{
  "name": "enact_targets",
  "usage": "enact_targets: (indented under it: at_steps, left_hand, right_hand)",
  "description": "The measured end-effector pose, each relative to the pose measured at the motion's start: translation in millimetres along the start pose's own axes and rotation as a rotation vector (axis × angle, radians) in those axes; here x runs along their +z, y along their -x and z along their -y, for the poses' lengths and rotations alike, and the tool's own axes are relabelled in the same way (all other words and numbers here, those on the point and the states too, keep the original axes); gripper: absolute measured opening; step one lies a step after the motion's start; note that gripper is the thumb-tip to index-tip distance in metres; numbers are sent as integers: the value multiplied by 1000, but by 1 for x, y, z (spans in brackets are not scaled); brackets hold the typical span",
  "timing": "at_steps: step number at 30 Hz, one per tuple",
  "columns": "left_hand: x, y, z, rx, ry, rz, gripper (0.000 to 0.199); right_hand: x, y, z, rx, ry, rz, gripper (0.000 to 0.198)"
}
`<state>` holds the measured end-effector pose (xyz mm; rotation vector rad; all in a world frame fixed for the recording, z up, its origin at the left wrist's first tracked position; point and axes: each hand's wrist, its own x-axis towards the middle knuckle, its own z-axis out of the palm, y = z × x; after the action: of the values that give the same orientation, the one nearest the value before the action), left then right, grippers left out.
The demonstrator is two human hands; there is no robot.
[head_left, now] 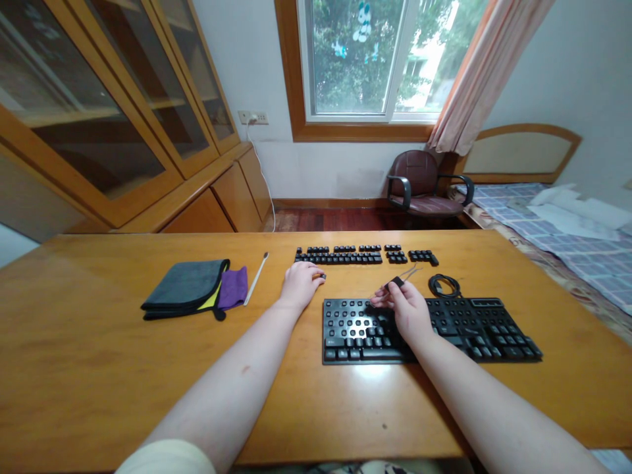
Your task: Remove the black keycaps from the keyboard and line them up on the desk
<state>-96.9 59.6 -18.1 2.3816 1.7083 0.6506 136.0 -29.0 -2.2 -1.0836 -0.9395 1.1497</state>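
A black keyboard (345,355) lies flat on the desk, its upper left part bare of keycaps and showing the switch stems. Over it my right hand (409,313) is closed round a wire keycap puller (395,282), whose black handle shows and whose thin wires point away from me. My left hand (299,288) rests on the desk to the keyboard's upper left, its fingertips pinching a small dark keycap (323,278). Just beyond that hand, removed keycaps (340,259) stand in rows, split into several groups. My left fingers partly hide the nearest row.
A coiled black cable (444,286) sits behind the keyboard. To the left are a folded grey cloth (187,286), a purple cloth (233,288) and a slim white brush (255,280). Past the desk (99,368) stand a brown armchair (417,181) and a bed (553,217).
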Motion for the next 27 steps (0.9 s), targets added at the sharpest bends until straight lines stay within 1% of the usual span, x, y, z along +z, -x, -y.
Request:
enact_targets:
  at_steps: [3,7,9,12,14,21,27]
  left_hand:
    - [2,-1,4,-14,-25,-16,15]
    - [0,0,1,-48,-37,-46,19]
    - [-2,1,-2,-40,-29,-62,17]
    - [-3,1,-4,-22,-19,-52,10]
    - [-1,0,-4,-30,-15,-52,10]
    - [6,-4,-2,-83,-26,-124,13]
    - [9,-3,1,-95,-58,-139,17]
  right_hand:
    - [0,0,-1,-6,-1,13,33]
    - [-1,0,-2,-7,11,20,33]
    - [-1,0,-2,-7,21,19,34]
    - [-1,0,-2,-7,27,16,34]
    - [0,0,-2,-6,27,17,33]
    - [0,0,-1,-3,16,15,33]
    - [0,0,-1,-1,18,20,33]
